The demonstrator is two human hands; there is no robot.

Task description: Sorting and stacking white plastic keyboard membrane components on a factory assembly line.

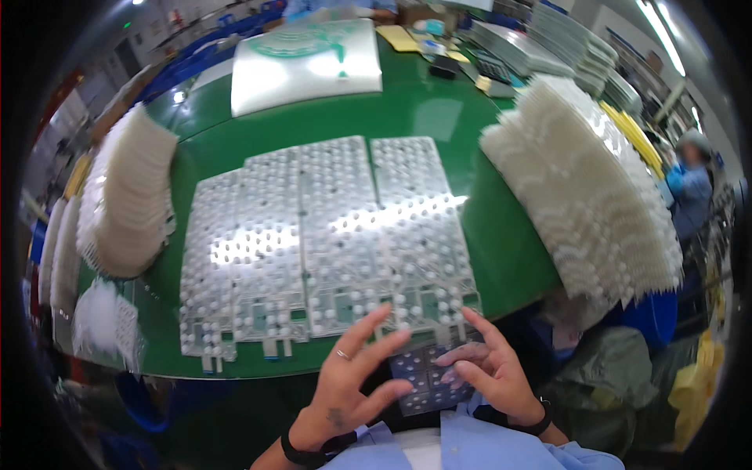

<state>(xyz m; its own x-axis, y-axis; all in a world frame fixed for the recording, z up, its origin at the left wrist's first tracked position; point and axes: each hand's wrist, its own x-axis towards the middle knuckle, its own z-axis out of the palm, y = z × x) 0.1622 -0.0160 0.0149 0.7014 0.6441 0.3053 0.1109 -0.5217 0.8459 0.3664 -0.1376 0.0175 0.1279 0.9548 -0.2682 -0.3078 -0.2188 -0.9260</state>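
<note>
Four translucent keypad membrane sheets dotted with round domes lie side by side; the rightmost sheet [419,227] is nearest my hands. Short tails stick out along their lower edges. My left hand [348,380], with a ring on one finger, is spread open by that sheet's lower left edge. Beside its lower right corner is my right hand [497,372], thumb and fingers apart. Some of its fingertips look whitish, perhaps covered. Between and below both hands, against my front, is a dark-looking dotted sheet [419,384]. Whether any fingertip touches a sheet I cannot tell.
On the green table [439,110], a fanned stack of translucent sheets [580,188] stands right and another stack [125,192] left. A shiny sheet with green print [305,66] lies at the back. White trays [564,43] are piled far right. A co-worker [689,184] is beyond the right side.
</note>
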